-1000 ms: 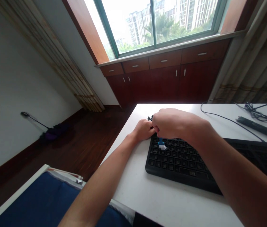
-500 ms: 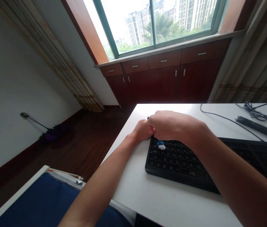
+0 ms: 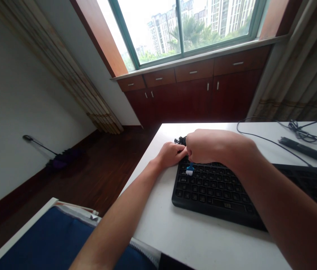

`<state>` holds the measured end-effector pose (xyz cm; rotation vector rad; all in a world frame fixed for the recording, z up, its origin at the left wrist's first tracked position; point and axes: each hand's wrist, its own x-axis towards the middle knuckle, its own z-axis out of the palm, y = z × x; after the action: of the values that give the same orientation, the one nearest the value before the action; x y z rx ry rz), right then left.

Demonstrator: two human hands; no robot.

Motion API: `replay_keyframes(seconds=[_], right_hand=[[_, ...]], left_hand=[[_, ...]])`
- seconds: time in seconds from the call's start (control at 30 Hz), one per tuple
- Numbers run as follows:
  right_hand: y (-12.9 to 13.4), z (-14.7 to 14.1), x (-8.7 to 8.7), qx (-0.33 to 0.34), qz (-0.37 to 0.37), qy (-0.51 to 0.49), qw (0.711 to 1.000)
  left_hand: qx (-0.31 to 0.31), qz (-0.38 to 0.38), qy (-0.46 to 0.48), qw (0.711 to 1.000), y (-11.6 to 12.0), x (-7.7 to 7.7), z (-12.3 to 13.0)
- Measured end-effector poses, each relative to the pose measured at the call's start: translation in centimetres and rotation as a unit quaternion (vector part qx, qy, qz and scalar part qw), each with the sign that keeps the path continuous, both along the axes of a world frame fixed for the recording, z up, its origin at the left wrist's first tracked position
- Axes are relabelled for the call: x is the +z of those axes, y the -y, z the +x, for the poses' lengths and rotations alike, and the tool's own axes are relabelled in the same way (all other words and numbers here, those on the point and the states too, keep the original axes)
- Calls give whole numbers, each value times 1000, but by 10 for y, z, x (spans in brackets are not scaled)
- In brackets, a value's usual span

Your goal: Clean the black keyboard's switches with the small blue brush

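A blue-handled brush (image 3: pixel 190 170) is gripped by the right hand's (image 3: pixel 210 148) curled fingers (image 3: pixel 193 150) over the black keyboard (image 3: pixel 211 195), its keys seated; the left hand (image 3: pixel 170 155) is loosely curled beside it, nothing visibly held.

Your head-worn camera looks forward and down, close above the keyboard (image 3: pixel 211 195) on the desk (image 3: pixel 203 243), facing the window (image 3: pixel 153 30).

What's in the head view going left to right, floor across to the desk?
long-handled purple mop → left hand → right hand → black bar-shaped device
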<state>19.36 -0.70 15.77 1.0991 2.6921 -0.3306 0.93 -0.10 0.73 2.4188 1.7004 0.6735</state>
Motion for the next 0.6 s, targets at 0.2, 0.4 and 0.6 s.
replay_keyframes(seconds=[0.2,0.4,0.6], right_hand=[[-4,3,-3,-6,-8,28,1000],[-5,0,1,-29,-23,80,996],[-9,-1,-1,-60,-43,109,991]], left_hand=[[-11,36,-22,999,0,4,4],[-21,41,-37,998,-1,3,3],[-19,44,-50,998,0,4,4]])
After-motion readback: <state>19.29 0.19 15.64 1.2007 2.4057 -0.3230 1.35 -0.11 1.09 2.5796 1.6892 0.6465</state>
